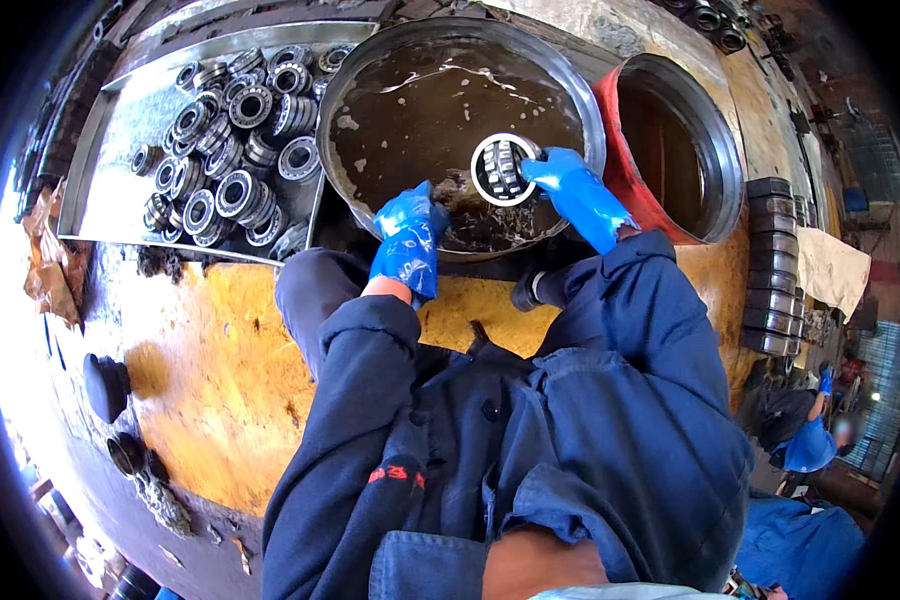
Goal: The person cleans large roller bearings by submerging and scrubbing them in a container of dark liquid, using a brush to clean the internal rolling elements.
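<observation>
Right hand (575, 195) grips one bearing (503, 168) over the basin (570, 90) of murky liquid, left hand (408, 240) curled beside it at the near rim; many bearings (225, 140) already heaped in tray (110, 130).

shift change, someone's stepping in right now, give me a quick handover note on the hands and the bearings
Right hand, blue-gloved, holds one roller bearing upright over the round basin of murky brown liquid.
Left hand, also gloved, rests at the basin's near edge on dark wet matter; whether it grips anything cannot be told.
Metal tray to the left holds a heap of bearings.
A red-rimmed tub stands to the right, with a stack of dark rings beyond it.
Done: many bearings lie in the tray. Left: the one in hand is not yet set down.
</observation>
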`<state>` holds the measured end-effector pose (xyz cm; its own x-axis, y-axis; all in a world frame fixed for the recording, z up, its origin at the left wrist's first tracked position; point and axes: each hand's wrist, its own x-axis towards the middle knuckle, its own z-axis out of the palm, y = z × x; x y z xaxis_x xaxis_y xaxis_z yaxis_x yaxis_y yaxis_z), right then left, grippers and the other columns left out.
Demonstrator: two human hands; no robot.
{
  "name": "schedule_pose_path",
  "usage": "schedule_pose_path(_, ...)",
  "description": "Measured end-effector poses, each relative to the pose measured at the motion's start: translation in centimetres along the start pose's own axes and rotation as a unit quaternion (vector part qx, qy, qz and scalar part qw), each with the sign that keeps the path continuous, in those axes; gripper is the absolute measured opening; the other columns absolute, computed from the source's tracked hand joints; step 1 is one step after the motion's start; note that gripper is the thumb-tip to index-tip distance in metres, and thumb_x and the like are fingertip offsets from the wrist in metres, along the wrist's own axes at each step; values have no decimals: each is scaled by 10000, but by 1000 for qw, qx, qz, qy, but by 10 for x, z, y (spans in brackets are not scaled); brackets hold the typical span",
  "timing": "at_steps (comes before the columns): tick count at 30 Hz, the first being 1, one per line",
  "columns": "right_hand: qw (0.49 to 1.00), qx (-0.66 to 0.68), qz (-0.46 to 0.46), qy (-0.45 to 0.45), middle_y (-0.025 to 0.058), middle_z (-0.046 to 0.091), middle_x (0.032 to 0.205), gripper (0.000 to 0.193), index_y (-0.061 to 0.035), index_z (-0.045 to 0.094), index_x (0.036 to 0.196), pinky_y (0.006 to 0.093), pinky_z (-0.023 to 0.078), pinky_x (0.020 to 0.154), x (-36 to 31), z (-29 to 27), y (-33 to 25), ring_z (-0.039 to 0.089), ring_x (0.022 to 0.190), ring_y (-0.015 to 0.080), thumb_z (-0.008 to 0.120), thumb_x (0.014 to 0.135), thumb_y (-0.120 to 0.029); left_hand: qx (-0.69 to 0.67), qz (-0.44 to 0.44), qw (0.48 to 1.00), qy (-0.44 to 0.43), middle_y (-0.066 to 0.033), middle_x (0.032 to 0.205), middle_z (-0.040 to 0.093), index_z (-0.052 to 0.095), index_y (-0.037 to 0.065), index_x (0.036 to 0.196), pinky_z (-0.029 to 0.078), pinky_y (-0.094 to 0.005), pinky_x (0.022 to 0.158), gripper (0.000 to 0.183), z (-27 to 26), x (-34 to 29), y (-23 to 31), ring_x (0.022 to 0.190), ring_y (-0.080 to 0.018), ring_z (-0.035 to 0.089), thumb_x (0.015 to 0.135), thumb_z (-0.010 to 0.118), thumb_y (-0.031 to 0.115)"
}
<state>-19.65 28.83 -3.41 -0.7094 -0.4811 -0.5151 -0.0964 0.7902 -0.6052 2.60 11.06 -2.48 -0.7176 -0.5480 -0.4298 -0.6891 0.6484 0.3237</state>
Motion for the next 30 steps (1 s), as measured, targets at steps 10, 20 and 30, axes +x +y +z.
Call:
schedule_pose_path(10, 942, 327, -76, 13, 131, 706, 947, 385, 70, 680, 1078, 318, 525, 767, -78, -8, -36, 664, 833, 183, 667, 847, -237, 11, -14, 1000, 13, -132, 1136, 711, 640, 223, 1228, 527, -468, 919, 381, 5, 1, -5, 1065, -345, 672, 875, 578, 354)
schedule_pose_path(20, 886, 462, -20, -4, 90, 698, 1008, 304, -16, 666, 1121, 345, 563, 793, -67, 20, -19, 670, 888, 187, 641, 913, -236, 14, 3, 999, 50, -131, 1060, 722, 667, 205, 1129, 539, -466, 860, 305, 15, 2, -9, 1006, -354, 680, 858, 584, 316)
schedule_pose_path(30, 854, 515, -68, 21, 85, 702, 1022, 311, -23, 664, 1146, 303, 566, 774, -71, 8, -19, 680, 875, 164, 663, 905, -220, 20, -18, 999, 22, -131, 1049, 726, 655, 199, 1175, 540, -452, 874, 343, 17, 7, -11, 1030, -342, 679, 854, 592, 303)
